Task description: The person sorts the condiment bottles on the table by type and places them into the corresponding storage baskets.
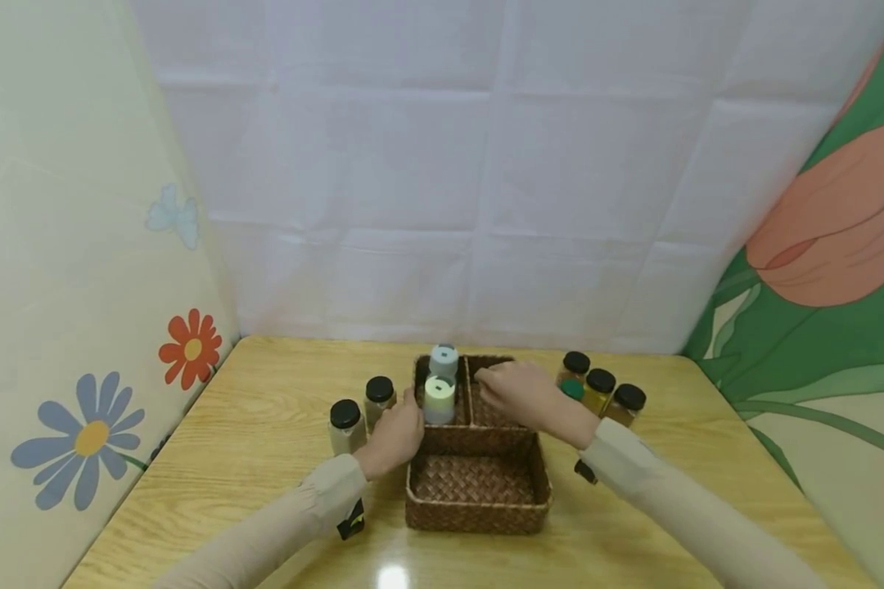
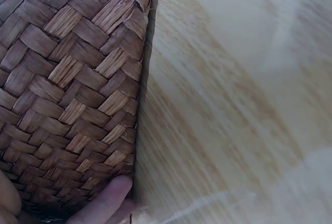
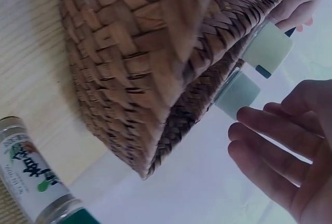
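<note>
A brown woven basket (image 1: 477,517) with two small back compartments and one large front one stands mid-table. Two jars, one with a pale green lid (image 1: 439,394) and one with a light blue lid (image 1: 444,360), stand in the back left compartment. My left hand (image 1: 395,438) holds the basket's left wall, and a fingertip (image 2: 106,203) presses the weave (image 2: 67,79) from outside. My right hand (image 1: 517,394) hovers over the back right compartment holding nothing, its fingers (image 3: 275,154) spread beside the two pale lids (image 3: 236,95).
Two black-lidded jars (image 1: 345,425) (image 1: 379,397) stand left of the basket. To its right stand three black-lidded jars (image 1: 600,386) and a green-lidded one (image 1: 572,390) (image 3: 31,175). Fabric walls close in the table at the back and both sides.
</note>
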A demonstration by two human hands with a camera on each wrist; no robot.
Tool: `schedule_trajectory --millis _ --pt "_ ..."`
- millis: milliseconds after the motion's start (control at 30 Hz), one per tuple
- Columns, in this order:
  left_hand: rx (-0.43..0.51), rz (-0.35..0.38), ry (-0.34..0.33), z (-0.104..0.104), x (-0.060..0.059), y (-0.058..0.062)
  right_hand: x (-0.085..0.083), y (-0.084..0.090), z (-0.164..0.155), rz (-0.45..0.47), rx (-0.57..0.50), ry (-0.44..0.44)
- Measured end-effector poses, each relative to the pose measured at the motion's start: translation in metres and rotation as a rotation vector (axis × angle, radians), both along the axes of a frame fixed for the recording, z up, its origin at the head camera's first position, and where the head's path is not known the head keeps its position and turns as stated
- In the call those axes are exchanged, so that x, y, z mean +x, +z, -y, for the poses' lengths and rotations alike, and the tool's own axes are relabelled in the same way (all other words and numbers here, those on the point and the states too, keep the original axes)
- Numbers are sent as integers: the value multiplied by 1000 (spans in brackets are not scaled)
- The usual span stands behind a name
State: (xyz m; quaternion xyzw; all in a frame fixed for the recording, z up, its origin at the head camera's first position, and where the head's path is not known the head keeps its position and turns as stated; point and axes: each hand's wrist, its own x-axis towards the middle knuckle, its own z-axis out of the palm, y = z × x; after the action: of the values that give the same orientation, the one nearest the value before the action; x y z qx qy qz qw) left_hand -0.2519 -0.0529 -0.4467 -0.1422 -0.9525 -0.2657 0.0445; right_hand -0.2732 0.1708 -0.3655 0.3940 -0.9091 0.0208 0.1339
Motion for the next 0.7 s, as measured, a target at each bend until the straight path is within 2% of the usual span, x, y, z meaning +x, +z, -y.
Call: schedule_trajectory --millis 200,400,467,700 --pt "18 0 -4 -1 1 1 0 6 11 -67 13 23" --pt "13 11 -11 -1 4 3 3 12 25 -7 27 4" --pt "4 16 -10 0 5 3 3 13 31 5 22 22" --pt "-12 1 12 1 5 3 5 19 50 -48 7 101"
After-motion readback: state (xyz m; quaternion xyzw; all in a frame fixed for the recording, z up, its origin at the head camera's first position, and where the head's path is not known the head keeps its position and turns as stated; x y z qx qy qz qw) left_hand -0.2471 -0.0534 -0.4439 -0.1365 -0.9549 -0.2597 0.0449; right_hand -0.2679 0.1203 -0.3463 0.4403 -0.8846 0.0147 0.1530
